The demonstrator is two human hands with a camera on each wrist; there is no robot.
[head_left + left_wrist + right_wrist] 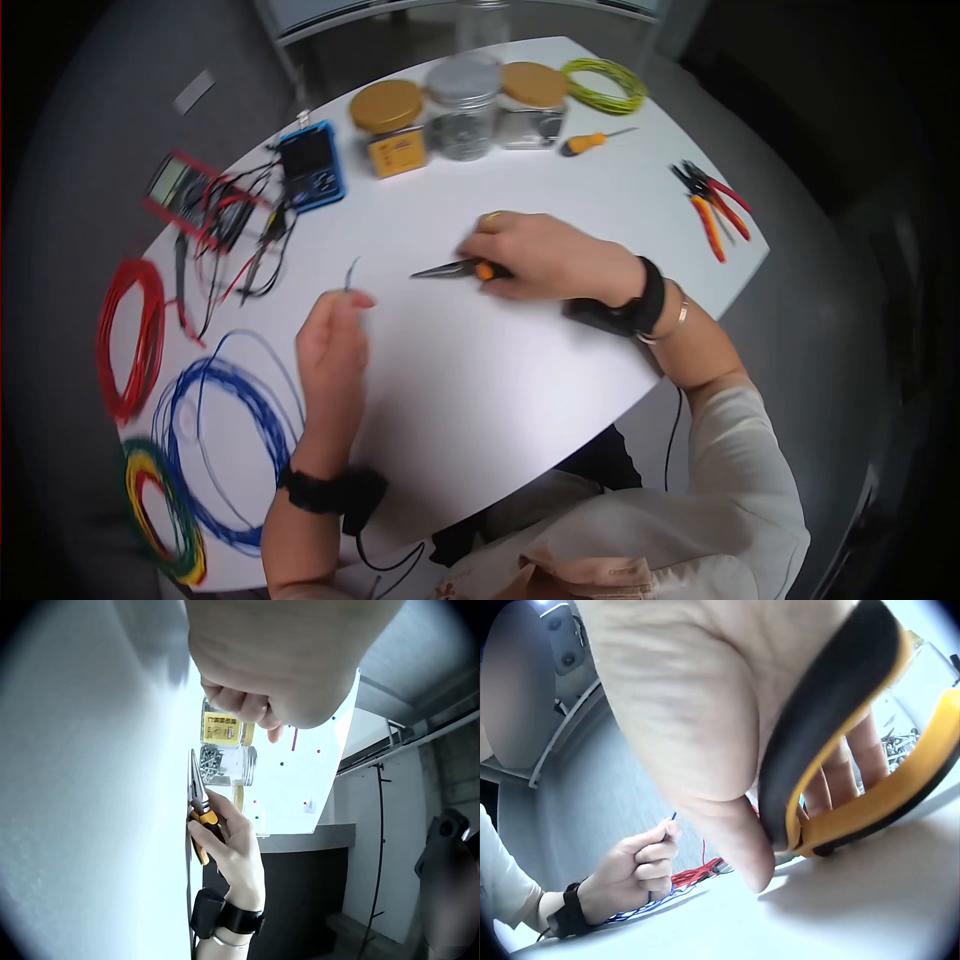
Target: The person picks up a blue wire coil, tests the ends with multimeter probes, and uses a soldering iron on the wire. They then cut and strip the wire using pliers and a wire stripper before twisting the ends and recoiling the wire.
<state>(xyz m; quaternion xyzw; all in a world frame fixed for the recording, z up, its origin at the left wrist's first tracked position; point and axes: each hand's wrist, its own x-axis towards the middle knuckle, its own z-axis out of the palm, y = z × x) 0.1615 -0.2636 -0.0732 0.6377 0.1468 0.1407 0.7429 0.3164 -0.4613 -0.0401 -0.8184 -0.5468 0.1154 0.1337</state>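
Note:
My left hand pinches a thin blue wire between thumb and forefinger, its short end pointing up past the fingertips. In the right wrist view the same wire shows above the curled fingers of my left hand. Across from it, my right hand holds long-nose pliers low over the table, tips pointing left toward the wire but apart from it. The black-and-orange handles stand spread in the right wrist view, with the thumb along one side. The left wrist view shows the slim metal pliers' nose.
Coils of blue wire, red wire and multicoloured wire lie at left. Behind them are a multimeter, tangled leads and a blue handheld device. Jars, a screwdriver, yellow-green wire and more pliers lie farther back.

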